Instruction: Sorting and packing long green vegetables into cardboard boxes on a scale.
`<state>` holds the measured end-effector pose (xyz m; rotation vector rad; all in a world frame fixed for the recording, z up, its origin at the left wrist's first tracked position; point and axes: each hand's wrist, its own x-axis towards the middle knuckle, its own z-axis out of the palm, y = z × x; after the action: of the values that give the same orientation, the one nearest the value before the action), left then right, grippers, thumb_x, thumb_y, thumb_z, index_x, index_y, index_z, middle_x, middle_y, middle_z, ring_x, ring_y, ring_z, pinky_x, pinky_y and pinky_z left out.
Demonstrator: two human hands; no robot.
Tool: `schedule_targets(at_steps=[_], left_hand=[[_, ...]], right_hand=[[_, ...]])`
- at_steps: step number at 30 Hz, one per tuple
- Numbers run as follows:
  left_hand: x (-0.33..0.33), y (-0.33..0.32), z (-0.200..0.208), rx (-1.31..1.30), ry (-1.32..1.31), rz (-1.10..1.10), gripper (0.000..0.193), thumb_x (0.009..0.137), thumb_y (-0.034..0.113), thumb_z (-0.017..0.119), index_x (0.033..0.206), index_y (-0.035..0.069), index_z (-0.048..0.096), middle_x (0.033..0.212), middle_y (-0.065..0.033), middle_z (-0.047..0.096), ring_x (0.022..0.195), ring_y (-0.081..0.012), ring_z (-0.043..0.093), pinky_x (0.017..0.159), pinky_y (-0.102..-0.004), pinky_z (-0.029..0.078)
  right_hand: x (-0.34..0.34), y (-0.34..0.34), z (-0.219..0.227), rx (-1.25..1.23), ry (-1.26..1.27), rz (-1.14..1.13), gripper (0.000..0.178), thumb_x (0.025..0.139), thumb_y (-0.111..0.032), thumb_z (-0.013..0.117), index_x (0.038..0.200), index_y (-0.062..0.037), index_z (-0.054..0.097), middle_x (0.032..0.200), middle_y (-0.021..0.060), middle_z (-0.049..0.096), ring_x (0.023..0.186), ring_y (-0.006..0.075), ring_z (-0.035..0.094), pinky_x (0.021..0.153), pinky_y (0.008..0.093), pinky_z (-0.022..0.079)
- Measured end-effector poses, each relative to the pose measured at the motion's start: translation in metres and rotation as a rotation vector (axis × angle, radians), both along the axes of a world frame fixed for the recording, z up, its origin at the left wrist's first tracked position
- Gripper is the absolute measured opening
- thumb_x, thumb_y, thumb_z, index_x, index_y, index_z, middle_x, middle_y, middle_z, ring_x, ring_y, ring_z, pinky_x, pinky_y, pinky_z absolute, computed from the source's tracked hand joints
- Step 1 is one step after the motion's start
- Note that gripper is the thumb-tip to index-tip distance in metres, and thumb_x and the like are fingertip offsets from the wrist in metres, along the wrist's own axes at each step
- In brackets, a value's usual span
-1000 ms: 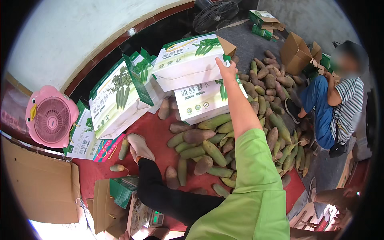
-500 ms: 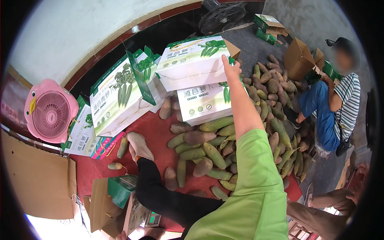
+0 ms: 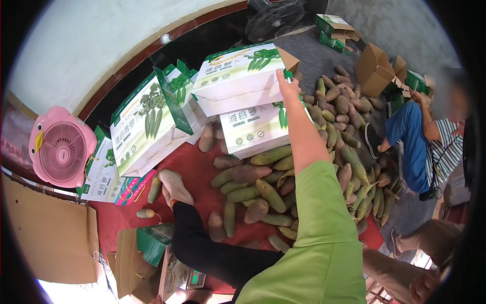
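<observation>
My right hand (image 3: 288, 87) is closed on the right end of a white-and-green gift carton (image 3: 240, 78) printed with radishes. That carton lies on top of another white-and-green carton (image 3: 255, 129), which stands on the heap of green radishes (image 3: 271, 196). At the bottom edge, only a sliver of what seems to be my left hand (image 3: 157, 300) shows, beside an open carton (image 3: 126, 263) with brown and green flaps. Its fingers are mostly hidden. Close to that carton is a scale (image 3: 196, 278) with a lit green display.
More printed cartons (image 3: 139, 126) stand left of the stack, near a pink bird-shaped fan (image 3: 63, 147). A black fan (image 3: 273, 20) lies at the back. To the right, a seated person in a striped shirt (image 3: 443, 152) is beside brown cartons (image 3: 374, 71). Another person's legs (image 3: 392, 266) show lower right.
My view has shifted slightly, while my right hand stays on the upper carton. The person at right has leaned over and extended an arm toward the cartons there.
</observation>
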<state>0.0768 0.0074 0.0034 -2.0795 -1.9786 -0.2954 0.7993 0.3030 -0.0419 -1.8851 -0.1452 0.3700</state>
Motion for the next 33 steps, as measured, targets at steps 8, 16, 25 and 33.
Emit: schedule_targets(at_steps=[8,16,25,33], left_hand=[[0.001,0.0,0.004,-0.01,0.014,-0.002,0.018,0.083,0.003,0.065,0.099,0.005,0.073,0.084,-0.0127,0.064,0.075,-0.0308,0.06,0.068,-0.0414,0.05],[-0.002,0.0,-0.001,-0.006,-0.009,0.001,0.019,0.083,0.003,0.064,0.1,0.007,0.073,0.085,-0.0133,0.063,0.076,-0.0321,0.06,0.069,-0.0428,0.05],[0.001,0.002,0.001,-0.002,-0.016,-0.008,0.019,0.084,0.004,0.064,0.1,0.007,0.072,0.084,-0.0136,0.063,0.076,-0.0328,0.06,0.069,-0.0428,0.05],[-0.001,-0.002,0.002,-0.028,0.003,0.025,0.019,0.084,0.005,0.065,0.101,0.007,0.071,0.086,-0.0135,0.063,0.078,-0.0331,0.06,0.069,-0.0431,0.051]], right_hand=[[0.002,0.0,-0.001,-0.034,0.011,0.005,0.104,0.069,-0.065,0.07,0.143,-0.0014,0.033,0.143,0.0283,0.028,0.129,0.0408,0.04,0.106,0.0453,0.037],[0.005,0.002,-0.008,-0.003,0.025,0.011,0.104,0.069,-0.065,0.07,0.142,0.0,0.034,0.144,0.0283,0.028,0.129,0.0408,0.039,0.106,0.0451,0.037],[0.018,0.007,-0.023,-0.008,-0.047,0.032,0.103,0.07,-0.066,0.068,0.14,0.0026,0.037,0.142,0.0328,0.03,0.129,0.0424,0.039,0.107,0.0451,0.036],[0.003,0.004,-0.016,0.033,-0.021,0.035,0.103,0.07,-0.064,0.07,0.14,0.0036,0.037,0.142,0.0319,0.031,0.131,0.0413,0.037,0.107,0.0439,0.036]])
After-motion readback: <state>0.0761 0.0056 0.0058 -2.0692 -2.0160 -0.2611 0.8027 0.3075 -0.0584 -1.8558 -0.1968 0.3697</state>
